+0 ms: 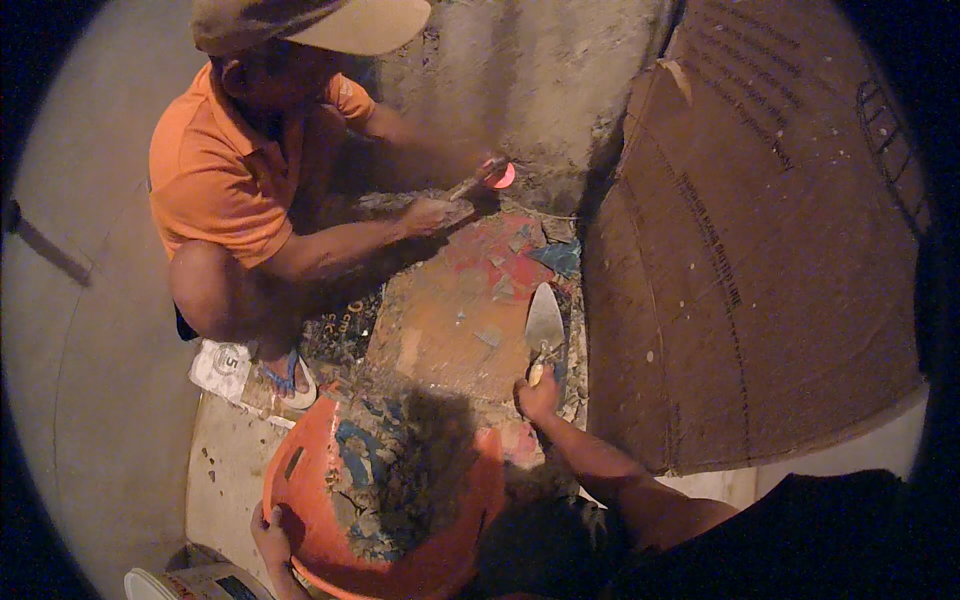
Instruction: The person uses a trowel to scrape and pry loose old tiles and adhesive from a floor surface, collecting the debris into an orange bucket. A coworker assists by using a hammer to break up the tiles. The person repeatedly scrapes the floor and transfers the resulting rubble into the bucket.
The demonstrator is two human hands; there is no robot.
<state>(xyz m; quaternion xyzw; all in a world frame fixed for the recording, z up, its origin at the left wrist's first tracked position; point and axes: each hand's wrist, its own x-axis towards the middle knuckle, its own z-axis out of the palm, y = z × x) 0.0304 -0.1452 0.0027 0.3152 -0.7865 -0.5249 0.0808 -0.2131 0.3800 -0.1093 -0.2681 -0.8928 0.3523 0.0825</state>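
We saw the right hand [540, 396] closed round the handle of a pointing trowel [545, 322], fingers wrapped tight. The left hand [271, 538] was curled over the left rim of an orange plastic tub [318, 535] with grey rubble [385, 480] inside. The trowel lay over the right edge of a brown board [440, 350] — its long axis running nearly straight away from us, tip foremost.

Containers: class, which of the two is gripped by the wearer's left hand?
The orange tub: the left hand holds its rim. The white bucket, at the picture's lower left, has no hand gripping it.
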